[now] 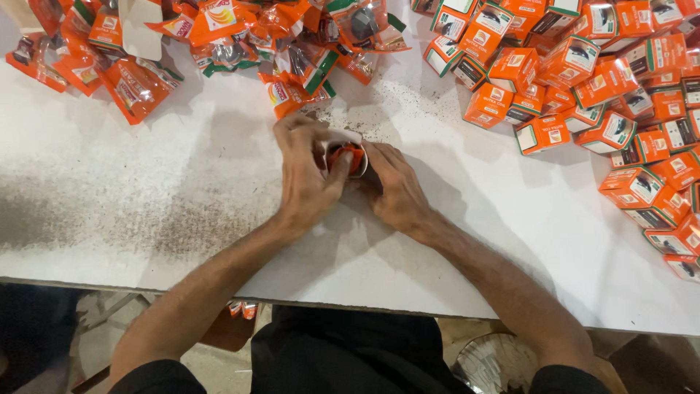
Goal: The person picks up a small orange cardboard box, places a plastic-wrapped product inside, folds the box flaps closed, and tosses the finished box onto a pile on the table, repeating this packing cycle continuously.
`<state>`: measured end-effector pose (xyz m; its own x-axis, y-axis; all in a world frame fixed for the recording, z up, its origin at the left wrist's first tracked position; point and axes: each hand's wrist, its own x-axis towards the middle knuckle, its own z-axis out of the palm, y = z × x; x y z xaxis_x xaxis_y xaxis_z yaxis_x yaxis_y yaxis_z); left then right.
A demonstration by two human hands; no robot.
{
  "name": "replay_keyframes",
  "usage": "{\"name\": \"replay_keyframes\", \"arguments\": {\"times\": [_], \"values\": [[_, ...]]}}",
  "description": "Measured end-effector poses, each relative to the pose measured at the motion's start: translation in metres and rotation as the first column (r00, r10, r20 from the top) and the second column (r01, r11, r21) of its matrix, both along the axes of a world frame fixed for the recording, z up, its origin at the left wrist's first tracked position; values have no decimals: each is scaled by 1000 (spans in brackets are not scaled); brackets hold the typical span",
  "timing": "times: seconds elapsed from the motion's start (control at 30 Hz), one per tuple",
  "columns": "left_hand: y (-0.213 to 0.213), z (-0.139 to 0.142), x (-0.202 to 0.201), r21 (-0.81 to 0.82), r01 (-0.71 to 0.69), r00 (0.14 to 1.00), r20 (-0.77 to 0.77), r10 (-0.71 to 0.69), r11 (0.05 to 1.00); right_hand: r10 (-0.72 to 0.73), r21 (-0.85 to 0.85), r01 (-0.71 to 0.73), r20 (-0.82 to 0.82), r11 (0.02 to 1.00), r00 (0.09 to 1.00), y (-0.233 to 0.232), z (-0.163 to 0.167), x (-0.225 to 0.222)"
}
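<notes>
Orange packet (348, 157) between left hand (306, 175), right hand (394, 191)

We see table (182, 182) spanning view, its near edge just before our torso. Our left hand (306, 175) and right hand (394, 191) meet at table centre, small packet (345, 157) between them. Heap of pouches (219, 44) lies behind hands, spreading to far left. Pile of small boxes (598, 87) lies right, well apart from hands, running along right edge.
</notes>
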<state>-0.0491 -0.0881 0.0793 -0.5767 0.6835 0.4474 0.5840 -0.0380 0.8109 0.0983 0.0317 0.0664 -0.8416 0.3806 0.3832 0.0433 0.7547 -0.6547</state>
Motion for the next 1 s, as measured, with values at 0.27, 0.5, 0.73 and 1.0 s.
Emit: {"name": "replay_keyframes", "arguments": {"times": [0.27, 0.5, 0.73, 1.0], "values": [[22, -16, -13, -56, 194, 859, 491, -142, 979, -6, -254, 7, 4, 967, 1000, -9, 5, 3], [3, 1, -37, 51, 464, 507, 803, -312, 884, 13, 158, -12, -5, 987, 1000, -6, 1, 2], [13, -10, -43, -136, 416, 695, 685, -218, 899, 17, 214, -7, -43, 977, 999, -3, -1, 0], [-9, 7, -34, 18, 535, 814, -280, -509, 845, -58, -118, 65, 62, 991, 996, -2, -5, 6]]}}
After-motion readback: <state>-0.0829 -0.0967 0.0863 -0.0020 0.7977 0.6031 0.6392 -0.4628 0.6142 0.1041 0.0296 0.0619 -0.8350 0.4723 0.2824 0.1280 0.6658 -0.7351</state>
